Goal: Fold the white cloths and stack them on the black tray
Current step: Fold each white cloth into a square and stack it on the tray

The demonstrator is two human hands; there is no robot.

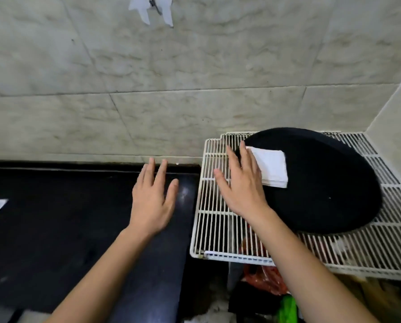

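Fingers (159, 173) spread on left hand (151, 199) and right hand (241, 186), gripping nothing. Dark surface (55, 234) fills lower left; black tray (322, 187) tops wire rack (215, 227) at right.

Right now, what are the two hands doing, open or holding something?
Left hand: open, holding nothing, over the counter.
Right hand: open, holding nothing, by the cloths on the tray.
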